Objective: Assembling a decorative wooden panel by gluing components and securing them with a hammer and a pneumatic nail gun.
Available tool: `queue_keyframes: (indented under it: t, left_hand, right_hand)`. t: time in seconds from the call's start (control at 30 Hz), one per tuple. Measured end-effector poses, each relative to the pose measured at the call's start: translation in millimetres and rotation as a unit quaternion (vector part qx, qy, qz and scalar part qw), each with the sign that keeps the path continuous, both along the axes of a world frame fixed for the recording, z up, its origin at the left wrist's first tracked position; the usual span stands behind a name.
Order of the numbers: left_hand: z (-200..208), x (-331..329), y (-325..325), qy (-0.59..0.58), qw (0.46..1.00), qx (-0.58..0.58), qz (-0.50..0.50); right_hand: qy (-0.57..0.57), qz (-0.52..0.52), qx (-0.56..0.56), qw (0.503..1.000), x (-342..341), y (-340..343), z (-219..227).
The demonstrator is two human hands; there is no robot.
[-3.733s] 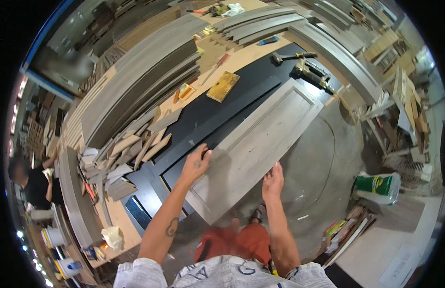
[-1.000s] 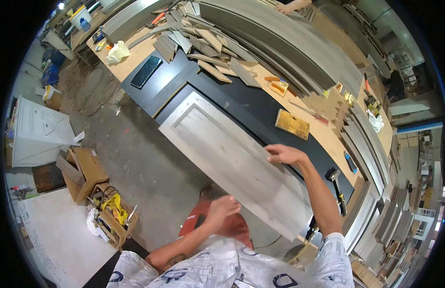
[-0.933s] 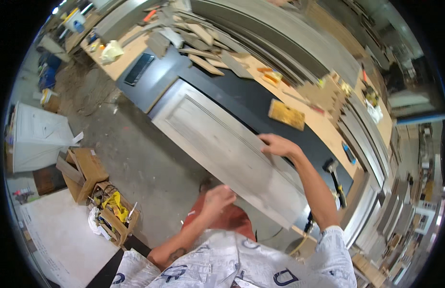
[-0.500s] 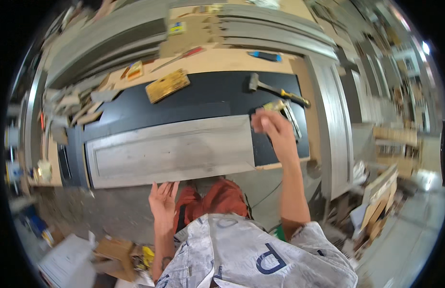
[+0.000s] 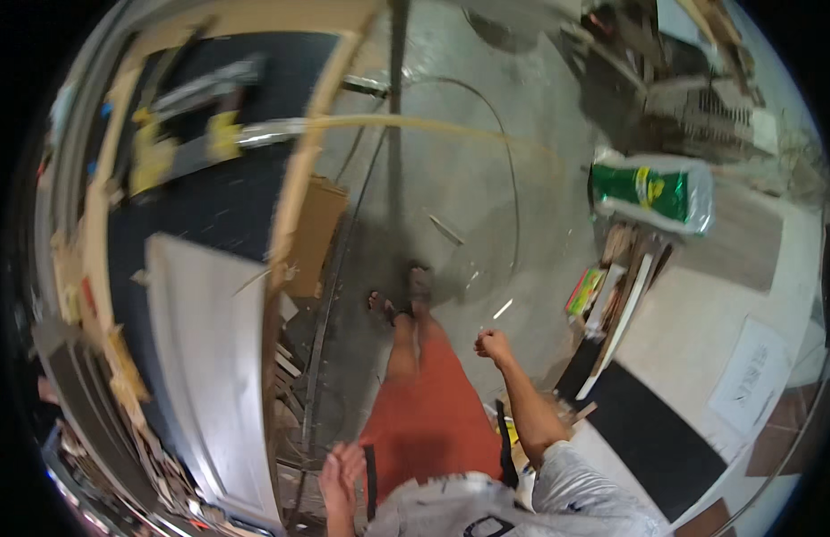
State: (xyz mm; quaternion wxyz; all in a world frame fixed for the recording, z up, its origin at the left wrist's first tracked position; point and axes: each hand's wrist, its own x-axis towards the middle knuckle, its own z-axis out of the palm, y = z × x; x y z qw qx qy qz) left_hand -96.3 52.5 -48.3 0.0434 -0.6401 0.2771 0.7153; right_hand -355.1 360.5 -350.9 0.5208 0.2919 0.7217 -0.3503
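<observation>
My right hand (image 5: 493,345) hangs over the floor in front of my red-orange trousers, its fingers curled closed. Whether anything is inside that grip is hidden. Low by my left thigh, my left hand (image 5: 342,473) is slightly blurred, its fingers apart and nothing in it. To its left, a grey cabinet door panel (image 5: 209,358) lies on the dark-topped workbench (image 5: 222,210), apart from both hands. Farther along the bench rests a blurred yellow and dark tool (image 5: 220,136), possibly a nail gun, with a yellowish hose (image 5: 397,121) running off over the floor.
On the right stands a pale table (image 5: 710,295) with a green bag (image 5: 648,191) in clear plastic and a paper sheet (image 5: 749,376). Wood strips (image 5: 625,309) stick out along its near side. A cardboard box (image 5: 315,234) sits beside the bench, and a dark cable (image 5: 513,188) loops across the floor.
My view has swung right, from the bench to the floor and the pale table. My right hand has left the bench top; my left hand has moved away from the panel's edge.
</observation>
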Motion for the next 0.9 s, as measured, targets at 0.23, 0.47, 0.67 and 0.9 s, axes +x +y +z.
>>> queue_keyframes:
  t: [0.23,0.47,0.67,0.9]
  left_hand:
    - [-323,-382,63,-0.238,0.936,-0.041,-0.257]
    - [-417,-337,83,-0.255,0.868,-0.071,-0.421]
    - [-157,-137,29,-0.254,0.839,-0.034,-0.48]
    - [196,-186,-37,0.175,0.755,-0.408,-0.483]
  right_hand:
    - [0.151,0.322,0.105,0.929,-29,-21,-338]
    - [0.412,0.356,0.279,0.791,-164,-52,-454]
    - [0.4,0.29,-0.061,0.867,-62,-26,-367]
    - [0.034,-0.06,-0.388,0.919,7,-111,55]
